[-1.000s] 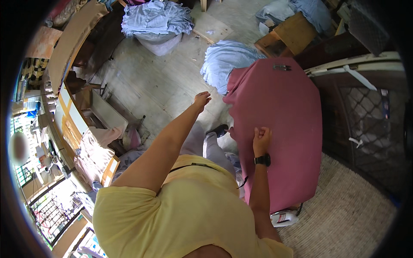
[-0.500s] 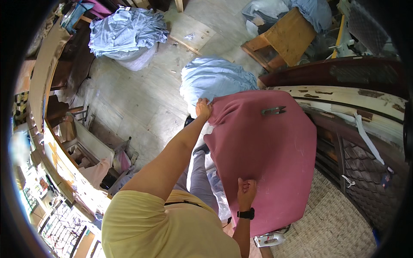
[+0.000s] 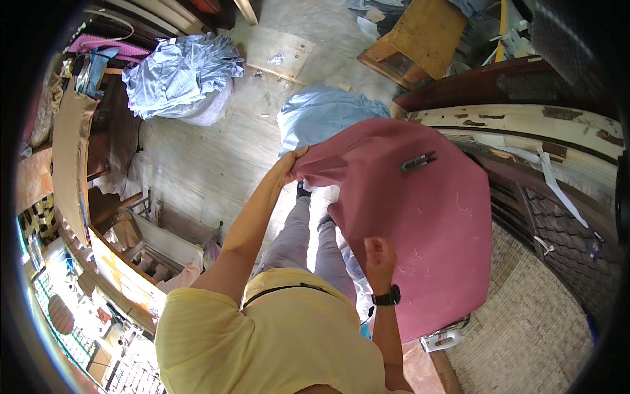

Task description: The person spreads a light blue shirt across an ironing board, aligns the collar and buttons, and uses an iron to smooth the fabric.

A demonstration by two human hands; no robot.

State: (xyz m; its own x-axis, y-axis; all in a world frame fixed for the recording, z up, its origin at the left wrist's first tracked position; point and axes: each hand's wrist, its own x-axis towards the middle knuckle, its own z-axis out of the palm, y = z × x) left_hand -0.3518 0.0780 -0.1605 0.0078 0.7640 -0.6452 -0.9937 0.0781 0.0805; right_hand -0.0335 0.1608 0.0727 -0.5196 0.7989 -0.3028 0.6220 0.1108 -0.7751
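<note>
A dusty-red cloth (image 3: 433,223) is spread over a board or table at my right, its left edge lifted in folds. Closed on that edge is my left hand (image 3: 291,165), with the arm stretched out ahead. Slightly blurred, my right hand (image 3: 380,259) hovers over or near the cloth's near left side. Its fingers are curled, and whatever they may hold is hidden. A black watch (image 3: 387,297) is on that wrist. Small thread snips (image 3: 419,161) lie on the far part of the cloth. Loose pale threads are scattered across it.
A heap of light-blue cloth (image 3: 328,115) sits just beyond the red cloth. More blue garments (image 3: 184,72) are piled at far left. A white iron (image 3: 443,340) stands by the near end. Wooden boards and a metal grille (image 3: 558,210) border the right; a wooden stool (image 3: 420,43) lies beyond.
My left hand has drawn the cloth's edge left and toward me, raising its folds. The right hand has moved slightly farther away from me, still curled. My view has shifted a little.
</note>
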